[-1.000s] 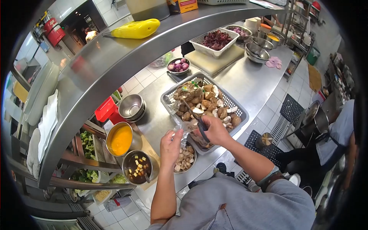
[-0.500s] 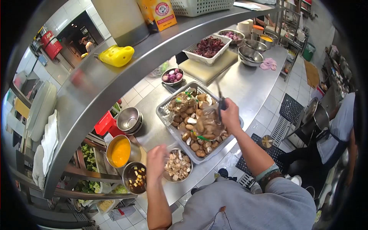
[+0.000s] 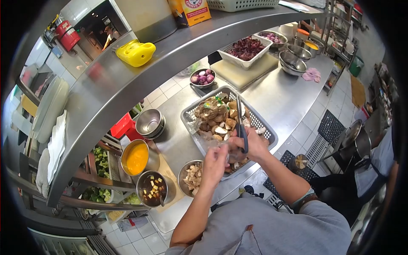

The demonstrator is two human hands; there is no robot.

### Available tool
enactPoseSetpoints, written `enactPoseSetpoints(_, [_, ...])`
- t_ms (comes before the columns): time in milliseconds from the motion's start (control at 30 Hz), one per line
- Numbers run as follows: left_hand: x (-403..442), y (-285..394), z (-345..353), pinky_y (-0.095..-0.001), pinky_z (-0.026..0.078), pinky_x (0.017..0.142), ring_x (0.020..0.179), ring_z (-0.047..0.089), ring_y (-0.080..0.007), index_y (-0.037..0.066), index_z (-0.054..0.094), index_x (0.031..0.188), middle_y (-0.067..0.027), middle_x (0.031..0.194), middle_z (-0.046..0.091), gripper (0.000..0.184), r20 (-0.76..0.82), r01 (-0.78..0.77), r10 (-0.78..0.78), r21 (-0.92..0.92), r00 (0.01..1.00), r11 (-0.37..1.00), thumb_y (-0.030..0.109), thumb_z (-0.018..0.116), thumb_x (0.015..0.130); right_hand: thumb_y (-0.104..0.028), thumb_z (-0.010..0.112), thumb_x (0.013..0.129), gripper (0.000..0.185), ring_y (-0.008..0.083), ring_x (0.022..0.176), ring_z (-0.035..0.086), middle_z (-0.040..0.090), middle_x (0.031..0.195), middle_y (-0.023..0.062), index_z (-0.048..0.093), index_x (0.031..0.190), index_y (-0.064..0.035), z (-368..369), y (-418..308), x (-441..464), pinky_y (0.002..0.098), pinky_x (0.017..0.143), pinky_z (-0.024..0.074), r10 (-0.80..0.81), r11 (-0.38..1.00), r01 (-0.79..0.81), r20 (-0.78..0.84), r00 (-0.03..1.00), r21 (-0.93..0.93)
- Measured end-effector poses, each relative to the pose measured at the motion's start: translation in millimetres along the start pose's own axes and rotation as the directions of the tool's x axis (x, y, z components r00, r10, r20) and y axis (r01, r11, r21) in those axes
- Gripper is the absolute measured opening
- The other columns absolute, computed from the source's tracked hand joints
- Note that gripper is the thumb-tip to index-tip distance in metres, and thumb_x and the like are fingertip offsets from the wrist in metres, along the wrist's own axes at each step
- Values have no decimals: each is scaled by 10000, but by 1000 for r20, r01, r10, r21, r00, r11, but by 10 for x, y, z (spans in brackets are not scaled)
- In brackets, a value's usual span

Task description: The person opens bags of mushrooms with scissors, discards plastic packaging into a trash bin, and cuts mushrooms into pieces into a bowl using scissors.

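Note:
My right hand (image 3: 256, 145) is closed around dark-handled scissors (image 3: 243, 138), whose blades point away from me over the basket. Close beside it, my left hand (image 3: 215, 165) pinches a clear plastic bag (image 3: 233, 154) at the basket's near edge. Under both hands sits the grey perforated basket (image 3: 190, 126), filled with brown mushrooms (image 3: 221, 130), some cut and pale inside. Another clear bag of mushrooms (image 3: 211, 109) with a green tie lies at its far left. A metal bowl of cut mushrooms (image 3: 192, 178) stands left of my left hand.
Nested steel bowls (image 3: 149, 123), a pot of orange liquid (image 3: 136, 157) and a pot of dark liquid with cubes (image 3: 154, 189) stand left. Behind are a bowl of purple onions (image 3: 202, 78) and a cutting board (image 3: 238, 76). A steel shelf (image 3: 140, 70) arches above. A person (image 3: 374, 161) stands right.
My left hand has moved right, from the bowl of cut mushrooms to the bag. My right hand has come nearer with the scissors, and the hands are now close together. The view has shifted slightly.

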State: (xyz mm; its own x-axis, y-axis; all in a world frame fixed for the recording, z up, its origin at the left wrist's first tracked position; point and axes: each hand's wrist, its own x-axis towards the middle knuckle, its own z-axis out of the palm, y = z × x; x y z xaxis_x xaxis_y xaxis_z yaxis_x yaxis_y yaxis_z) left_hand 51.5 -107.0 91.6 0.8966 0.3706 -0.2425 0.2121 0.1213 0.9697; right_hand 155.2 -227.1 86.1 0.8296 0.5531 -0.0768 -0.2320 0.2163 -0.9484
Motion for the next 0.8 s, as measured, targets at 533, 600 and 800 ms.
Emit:
enactPoseSetpoints(533, [314,138,-355,-389,461,640,674,600,-304,2,530,805,-150,704,600,180,-203,-95,332,709,921,698,145,634,775,-50,701,751,226,143,680,565,574,764,31,522,888,-69,-75,36,-86,284,637,469,85,941,-100,61,995,323])
enactPoseSetpoints(600, [389,100,-472,-453,473,724,756,610,-422,-20,548,905,-229,772,626,209,-229,-113,393,727,891,678,135,591,773,-51,693,757,220,142,686,566,575,773,31,519,890,-70,-63,98,-99,291,651,482,58,944,-83,87,995,319])
enactPoseSetpoints(800, [519,44,-580,-444,480,749,790,632,-414,-9,623,939,-232,822,652,205,-297,-165,513,719,805,675,98,505,810,-94,716,759,225,127,687,560,576,787,18,519,865,-71,23,163,-65,270,621,453,-18,971,3,60,998,239])
